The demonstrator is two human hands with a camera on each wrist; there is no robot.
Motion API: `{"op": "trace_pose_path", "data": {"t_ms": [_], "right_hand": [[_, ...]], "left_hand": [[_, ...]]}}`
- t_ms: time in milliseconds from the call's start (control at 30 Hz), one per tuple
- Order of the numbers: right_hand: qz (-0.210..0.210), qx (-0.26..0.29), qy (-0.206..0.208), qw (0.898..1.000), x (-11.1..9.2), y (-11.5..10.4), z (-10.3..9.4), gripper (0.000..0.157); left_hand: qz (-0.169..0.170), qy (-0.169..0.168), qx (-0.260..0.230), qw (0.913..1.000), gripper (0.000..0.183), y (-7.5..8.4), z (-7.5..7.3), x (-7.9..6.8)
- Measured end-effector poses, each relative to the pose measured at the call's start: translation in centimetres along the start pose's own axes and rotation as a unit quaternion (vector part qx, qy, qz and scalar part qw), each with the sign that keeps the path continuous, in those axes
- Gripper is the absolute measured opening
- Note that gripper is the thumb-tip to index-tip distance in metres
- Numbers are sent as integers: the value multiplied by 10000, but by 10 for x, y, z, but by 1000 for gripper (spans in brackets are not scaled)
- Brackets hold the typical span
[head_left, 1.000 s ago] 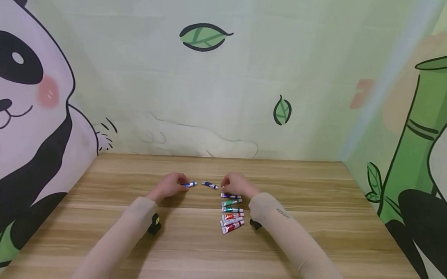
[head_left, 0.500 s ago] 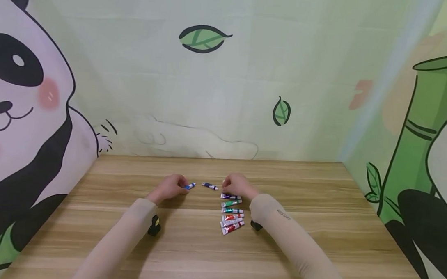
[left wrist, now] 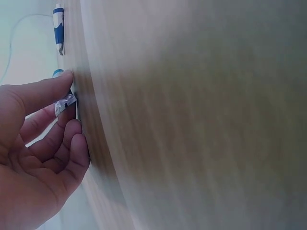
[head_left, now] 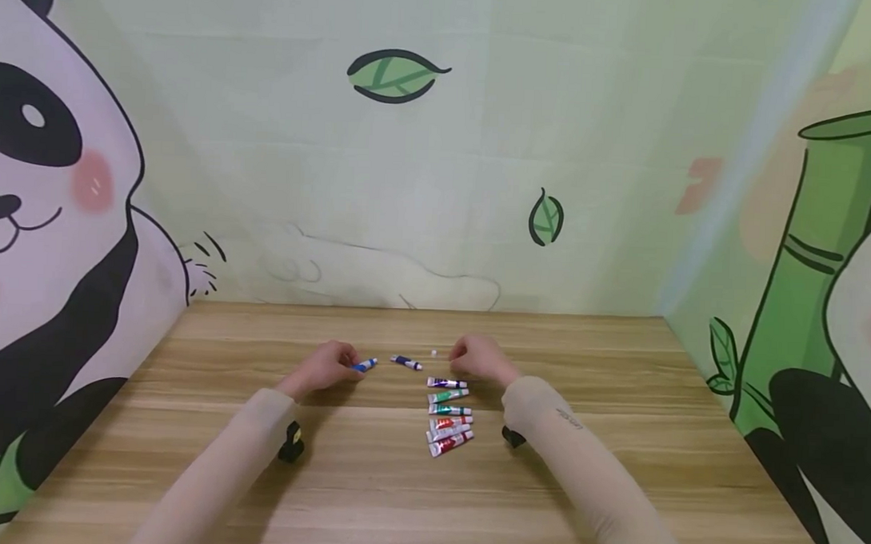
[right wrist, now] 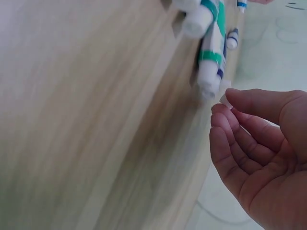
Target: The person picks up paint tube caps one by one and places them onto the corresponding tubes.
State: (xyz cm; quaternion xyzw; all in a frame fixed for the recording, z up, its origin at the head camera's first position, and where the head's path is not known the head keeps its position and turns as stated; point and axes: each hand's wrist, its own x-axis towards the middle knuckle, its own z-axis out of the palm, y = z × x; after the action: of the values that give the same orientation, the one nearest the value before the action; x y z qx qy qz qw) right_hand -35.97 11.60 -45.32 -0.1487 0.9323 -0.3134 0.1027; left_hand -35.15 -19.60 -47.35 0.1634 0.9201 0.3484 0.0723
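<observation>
In the head view my left hand (head_left: 327,366) pinches a light blue paint tube (head_left: 365,365) between thumb and fingers, low over the table. Its crimped silver end (left wrist: 65,102) shows in the left wrist view. A dark blue paint tube (head_left: 407,362) lies apart, between the two hands. My right hand (head_left: 481,359) pinches a small white cap (right wrist: 225,101) at thumb and fingertip, its other fingers curled. Another small white piece (head_left: 433,353) sits on the table just left of that hand.
A column of several paint tubes lies in front of the right hand, from a purple tube (head_left: 447,383) through a green tube (head_left: 448,396) down to a red tube (head_left: 451,443). The wooden table (head_left: 370,494) ends at a wall with printed pandas and leaves.
My right hand has moved right, away from the tubes, and the small white piece on the table now shows fully. The left hand has shifted slightly left with the light blue tube.
</observation>
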Motion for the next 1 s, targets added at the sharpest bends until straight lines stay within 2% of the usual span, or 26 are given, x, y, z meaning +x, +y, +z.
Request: {"op": "trace_pose_path", "data": {"t_ms": [200,333,533,833,1000], "right_hand": [[-77,80,348,9993,-5,8,-14,14],[-257,129,618,9977,-7,11,-23,15],[-445,299,909,9944,-12,13,-39,19],[-358,723,1281,9885,-22,12,-64,21],[-416,725,1510,9850,-31,6,-83,22]], "left_hand": [[80,10,-46,10000,14,2,-10,-3],[-39,74,-172,9998,15,8,-19,-4],[-174,263,-22,9995,19,15,-29,-6],[-3,491,44,9988,28,24,-55,-13],[181,727,115,9971,29,35,-72,-19]]}}
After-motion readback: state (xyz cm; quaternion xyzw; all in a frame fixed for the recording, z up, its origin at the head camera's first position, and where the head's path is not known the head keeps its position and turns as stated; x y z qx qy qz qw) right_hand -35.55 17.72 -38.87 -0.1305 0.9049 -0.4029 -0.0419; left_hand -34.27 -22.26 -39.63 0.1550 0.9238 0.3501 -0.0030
